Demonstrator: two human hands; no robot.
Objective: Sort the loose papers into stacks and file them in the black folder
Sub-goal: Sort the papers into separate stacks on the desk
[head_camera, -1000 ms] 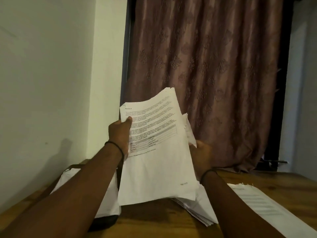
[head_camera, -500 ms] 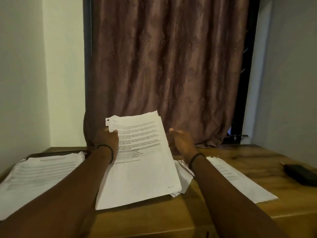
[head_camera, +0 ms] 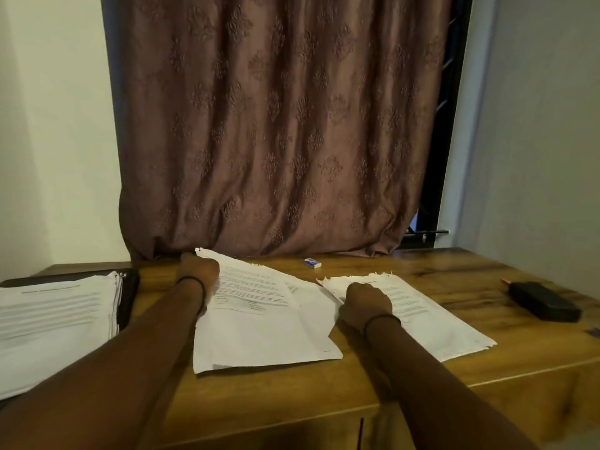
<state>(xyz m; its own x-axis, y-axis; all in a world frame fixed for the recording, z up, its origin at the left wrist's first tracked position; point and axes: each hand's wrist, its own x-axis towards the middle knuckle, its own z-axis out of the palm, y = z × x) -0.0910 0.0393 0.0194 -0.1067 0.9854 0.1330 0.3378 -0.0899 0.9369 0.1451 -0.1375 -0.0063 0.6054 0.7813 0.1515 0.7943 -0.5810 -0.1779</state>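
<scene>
Sorting is the step in hand: three piles of printed sheets lie on the wooden desk (head_camera: 422, 394), and both hands are down among them. The left hand (head_camera: 198, 271) rests on the far left corner of the middle stack (head_camera: 259, 336). Only its back shows, so I cannot tell whether the fingers are spread or curled over the edge. The right hand (head_camera: 367, 303) sits knuckles up, fingers curled, on the left edge of the right stack (head_camera: 431, 323), just where the middle stack meets it. It may be pinching a sheet there, but the grip itself is hidden.

The left stack (head_camera: 55, 319) lies well apart from the others, on top of the black folder (head_camera: 130, 293), of which only a dark border shows.

The next move, as I judge it, calls for freeing a single top sheet without dragging its neighbours. The ragged far edges then need squaring before anything goes across to the folder.
</scene>
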